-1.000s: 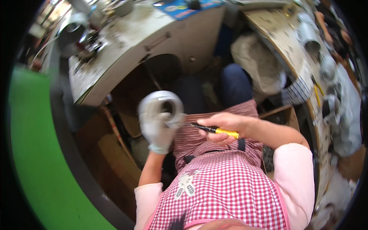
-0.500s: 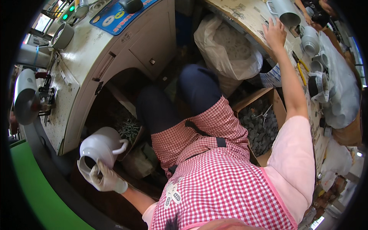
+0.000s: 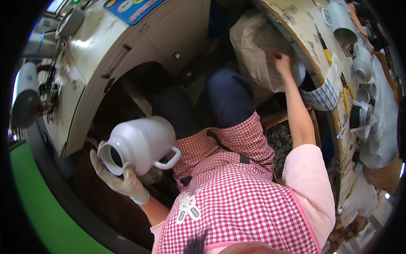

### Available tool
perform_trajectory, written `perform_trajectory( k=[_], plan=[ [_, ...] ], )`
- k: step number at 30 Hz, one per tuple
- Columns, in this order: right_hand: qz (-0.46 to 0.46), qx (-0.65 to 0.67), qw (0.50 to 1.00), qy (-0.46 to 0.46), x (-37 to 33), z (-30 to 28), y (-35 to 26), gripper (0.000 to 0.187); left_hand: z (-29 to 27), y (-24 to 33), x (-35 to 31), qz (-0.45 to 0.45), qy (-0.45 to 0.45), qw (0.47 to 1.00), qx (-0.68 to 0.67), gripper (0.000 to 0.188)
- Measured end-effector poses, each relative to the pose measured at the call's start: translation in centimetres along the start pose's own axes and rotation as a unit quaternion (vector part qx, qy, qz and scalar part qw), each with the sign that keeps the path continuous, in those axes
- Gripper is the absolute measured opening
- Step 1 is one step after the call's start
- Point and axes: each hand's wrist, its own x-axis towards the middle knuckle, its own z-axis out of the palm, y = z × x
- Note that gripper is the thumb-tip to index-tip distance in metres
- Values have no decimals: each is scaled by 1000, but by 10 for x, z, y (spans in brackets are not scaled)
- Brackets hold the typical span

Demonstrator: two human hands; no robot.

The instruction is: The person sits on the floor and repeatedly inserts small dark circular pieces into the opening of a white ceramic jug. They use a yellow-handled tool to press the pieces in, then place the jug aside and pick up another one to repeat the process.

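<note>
A pale grey plastic jug (image 3: 150, 137) with a side handle lies tilted above my left thigh, its round neck opening toward me. My left hand (image 3: 122, 182), in a whitish glove, is closed around that neck from below. On the other side my bare right hand (image 3: 282, 65) is at the mouth of a translucent white plastic bag (image 3: 245, 38). Its fingers are bent and drawn together; whether something small is between them is hidden. Past this hand, another grey jug (image 3: 341, 23) lies on the right bench.
On the right bench (image 3: 296, 17) are yellow-handled pliers (image 3: 346, 95), a pointed tool with yellow grip (image 3: 325, 47) and several grey plastic parts. Below it stands a cardboard box of grey pieces (image 3: 281, 144). The left bench (image 3: 97, 34) holds a clamp-like device (image 3: 48, 95) and a blue mat (image 3: 131, 9).
My right hand has come off the right bench and down to the plastic bag. The jug in my left hand has moved up and right, toward my lap. The view has shifted slightly.
</note>
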Motion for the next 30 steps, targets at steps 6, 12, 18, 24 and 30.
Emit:
perform_trajectory(
  k=[6,12,18,24,30],
  plan=[
    [-26,483,844,-231,-138,-45,-189,33,9,12,-3,71,-126,989,23,116],
    [-282,350,774,-447,-276,-41,-352,31,21,23,-14,206,-142,966,62,115],
    [-554,1,788,-270,-315,-33,-374,26,17,27,-24,279,-163,941,99,107],
    [-622,-52,762,-171,-328,-18,-368,29,18,20,-25,294,-131,942,95,102],
    [-630,-160,670,-358,-293,-31,-382,22,16,25,-29,288,-173,936,109,100]
  ],
)
